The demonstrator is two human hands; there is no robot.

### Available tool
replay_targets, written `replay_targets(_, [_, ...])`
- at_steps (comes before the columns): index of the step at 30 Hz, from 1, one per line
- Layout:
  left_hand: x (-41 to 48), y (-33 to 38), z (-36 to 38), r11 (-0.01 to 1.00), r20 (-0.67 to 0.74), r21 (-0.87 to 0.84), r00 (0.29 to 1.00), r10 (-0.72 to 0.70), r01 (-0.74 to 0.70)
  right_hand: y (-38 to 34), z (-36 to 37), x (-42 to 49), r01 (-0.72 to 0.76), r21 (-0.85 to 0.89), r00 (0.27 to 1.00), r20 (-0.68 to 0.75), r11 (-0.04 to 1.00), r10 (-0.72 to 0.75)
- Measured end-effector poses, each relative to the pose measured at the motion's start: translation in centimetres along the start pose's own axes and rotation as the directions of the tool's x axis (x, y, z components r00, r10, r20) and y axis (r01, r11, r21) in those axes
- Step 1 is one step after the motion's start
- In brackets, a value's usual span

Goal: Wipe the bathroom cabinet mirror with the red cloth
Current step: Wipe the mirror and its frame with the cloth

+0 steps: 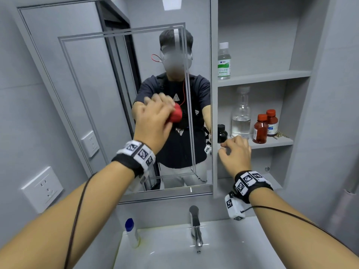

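Mirror (pixel 77 78): the largest thing here, a hard flat pane on the cabinet door, directly under our left fingertips; we judge it stiff, slick and breakable, so we'd press evenly and not lean on it
Shelf (pixel 285 141): an open niche just beyond our right fingers (pixel 225 152), with bottles standing on it; a wide sweep near that edge could knock one over
Left hand (pixel 153 121): raised to the glass, its fingers (pixel 161 100) curled round the cloth and bunching it against the pane
Right hand (pixel 236 154): low at the door's right edge, fingers loosely curled, thumb and forefinger close together by that edge; we cannot tell whether they pinch it or only touch it
Cloth (pixel 176 114): wadded in the left fingers, its red end showing just to the right of them, pressed on the mirror's middle; we judge it light, soft and limp, sure to crumple wherever it is taken
Hold: we'd take the cloth at the middle of the wad, palm behind it and fingers spread wider over it, so more of it lies flat on the glass; a tight ball likely wipes only a narrow strip
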State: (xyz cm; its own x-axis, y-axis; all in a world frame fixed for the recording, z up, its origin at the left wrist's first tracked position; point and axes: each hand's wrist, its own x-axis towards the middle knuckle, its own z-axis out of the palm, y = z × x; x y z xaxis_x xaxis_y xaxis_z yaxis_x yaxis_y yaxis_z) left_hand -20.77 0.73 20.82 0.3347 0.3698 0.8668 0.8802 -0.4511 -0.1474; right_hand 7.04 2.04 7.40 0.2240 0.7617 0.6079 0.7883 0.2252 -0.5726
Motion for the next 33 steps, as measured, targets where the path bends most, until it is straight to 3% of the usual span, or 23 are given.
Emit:
replay_targets(2, [2.9, -1.0, -1.3, 0.997, -0.130, -0.025, 0.989, -0.076, 0.073, 0.0, 0.1, 0.0, -0.003, -0.005, 1.000, -0.017, 1.000, 0.003])
replay_targets(4, [3.7, -1.4, -1.8, 0.994, -0.159, -0.039, 0.981, -0.110, 0.105, 0.0, 0.3, 0.0, 0.001, -0.011, 1.000, -0.026, 1.000, -0.001])
replay_targets(10, [-2.0, 0.1, -0.4, 1.000, 0.091, -0.029, 0.996, 0.004, -0.001, 0.2, 0.4, 0.1, 0.001, -0.010, 1.000, -0.023, 1.000, -0.001])
replay_targets(14, [1.9, -2.1, -2.1, 0.993, -0.110, -0.041, 0.987, -0.118, 0.114, 0.1, 0.4, 0.1, -0.009, -0.018, 1.000, -0.021, 1.000, 0.009])
replay_targets(16, [2.4, -2.9, -2.4, 0.986, -0.141, -0.055, 0.976, -0.164, 0.157, 0.1, 0.4, 0.1, -0.015, -0.019, 1.000, -0.021, 1.000, 0.014])
replay_targets(22, [-2.9, -1.4, -0.9, 0.997, 0.094, -0.015, 0.993, -0.074, 0.076, -0.4, 0.1, 0.0, -0.031, -0.011, 0.999, -0.017, 0.999, 0.031])
replay_targets(28, [0.8, -3.4, -2.7, 0.969, -0.129, -0.097, 0.962, -0.239, 0.228, -0.5, 0.1, 0.1, -0.044, -0.019, 0.999, -0.015, 0.999, 0.044])
replay_targets(33, [-4.8, -1.6, -0.9, 0.993, 0.078, -0.020, 0.991, -0.113, 0.115, -0.3, -0.1, 0.1, -0.024, -0.015, 1.000, -0.015, 1.000, 0.024])
